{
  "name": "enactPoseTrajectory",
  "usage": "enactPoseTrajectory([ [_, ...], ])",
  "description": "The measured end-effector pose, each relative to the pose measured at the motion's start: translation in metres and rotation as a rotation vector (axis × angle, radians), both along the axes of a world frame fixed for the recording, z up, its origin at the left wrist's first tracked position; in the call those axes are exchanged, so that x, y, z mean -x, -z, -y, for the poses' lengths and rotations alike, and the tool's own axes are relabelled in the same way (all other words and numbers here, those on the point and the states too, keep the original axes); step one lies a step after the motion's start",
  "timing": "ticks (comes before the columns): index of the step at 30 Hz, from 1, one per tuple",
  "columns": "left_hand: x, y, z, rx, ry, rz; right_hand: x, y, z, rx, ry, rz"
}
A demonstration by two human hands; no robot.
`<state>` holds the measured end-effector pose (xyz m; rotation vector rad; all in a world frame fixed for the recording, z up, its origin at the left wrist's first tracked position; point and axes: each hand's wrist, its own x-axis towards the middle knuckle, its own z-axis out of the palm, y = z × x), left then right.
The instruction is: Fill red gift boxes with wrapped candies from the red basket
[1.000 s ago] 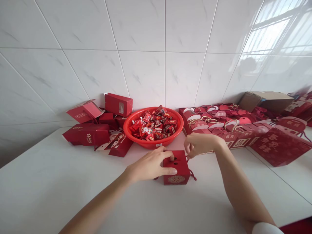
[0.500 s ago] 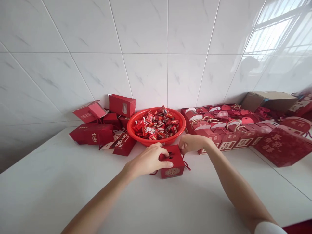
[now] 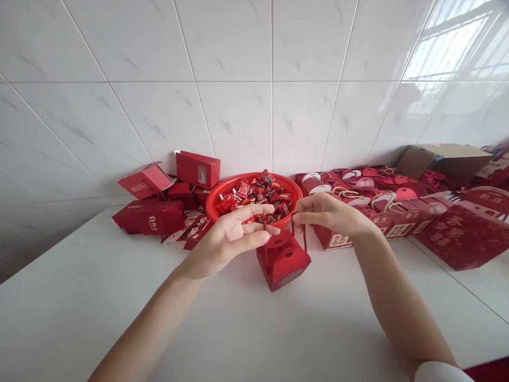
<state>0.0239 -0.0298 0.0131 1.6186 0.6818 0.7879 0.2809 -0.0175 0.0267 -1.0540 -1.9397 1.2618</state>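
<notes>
I am lifting a small red gift box [image 3: 283,261] just below my fingertips; it is tilting, one lower corner pointing down toward the white counter [image 3: 119,318] and its rounded top flap facing up toward my hands. Its long axis is running roughly from lower left to upper right. Thin red cords [image 3: 305,237] are rising from the box to my fingers.

My left hand [image 3: 228,239] is turning palm-up, fingers loosely spread and slightly curled, with the fingertips pinching together on the cord end just above the box's flap. My right hand [image 3: 330,215] is facing palm-down, thumb and forefinger closing together on the other cord, the remaining fingers extending leftward. The two sets of fingertips are nearly meeting above the box.

Both forearms are reaching forward from the lower edge, converging toward the middle.

Just beyond my fingers a red bowl [image 3: 222,191] is holding wrapped candies [image 3: 260,193]. Left of my left hand, loose red cartons [image 3: 151,217] are lying by the tiled wall [image 3: 238,79]. Beyond my right hand, rows of finished red boxes [image 3: 382,207] are spreading out
</notes>
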Motion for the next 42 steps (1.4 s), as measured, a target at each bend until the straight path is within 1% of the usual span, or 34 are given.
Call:
enactPoseTrajectory([
  [2, 0.001, -0.003, 0.003, 0.008, 0.042, 0.092, 0.007, -0.001, 0.004, 0.004, 0.007, -0.03],
  [5, 0.001, 0.0, 0.007, 0.005, 0.103, 0.128, 0.018, 0.003, 0.009, -0.006, 0.029, 0.009],
  [7, -0.002, 0.004, 0.012, -0.004, 0.134, 0.137, 0.026, 0.008, 0.013, -0.052, 0.081, 0.062],
  [11, -0.007, 0.009, 0.019, -0.033, 0.186, 0.142, 0.045, 0.013, 0.025, -0.198, 0.232, 0.213],
  [13, -0.008, 0.011, 0.021, -0.039, 0.187, 0.115, 0.055, 0.013, 0.033, -0.238, 0.271, 0.284],
  [16, -0.007, 0.011, 0.024, -0.037, 0.178, 0.077, 0.064, 0.012, 0.041, -0.291, 0.299, 0.326],
  [20, -0.005, 0.005, 0.028, -0.089, 0.126, 0.063, 0.059, 0.007, 0.045, -0.364, 0.349, 0.308],
  [23, -0.003, -0.001, 0.03, -0.135, 0.038, 0.046, 0.041, -0.005, 0.053, -0.445, 0.451, 0.255],
  [27, 0.0, -0.004, 0.022, -0.247, -0.183, 0.075, 0.003, -0.027, 0.072, -0.528, 0.623, 0.155],
  [29, 0.003, -0.005, 0.012, -0.306, -0.278, 0.072, -0.018, -0.035, 0.082, -0.551, 0.752, 0.057],
  [31, 0.006, -0.005, -0.002, -0.328, -0.334, 0.057, -0.039, -0.038, 0.09, -0.561, 0.917, -0.024],
  [33, 0.01, -0.003, -0.019, -0.314, -0.377, 0.049, -0.061, -0.037, 0.095, -0.519, 1.048, -0.034],
  [35, 0.013, 0.002, -0.036, -0.286, -0.43, 0.048, -0.086, -0.032, 0.1, -0.419, 1.122, 0.031],
  [38, 0.014, 0.018, -0.061, -0.26, -0.5, 0.021, -0.126, -0.021, 0.106, -0.198, 1.217, 0.125],
  [40, 0.013, 0.03, -0.075, -0.245, -0.515, -0.017, -0.149, -0.011, 0.109, -0.123, 1.298, 0.122],
  [42, 0.011, 0.041, -0.084, -0.227, -0.492, -0.075, -0.167, -0.001, 0.109, -0.1, 1.378, 0.139],
])
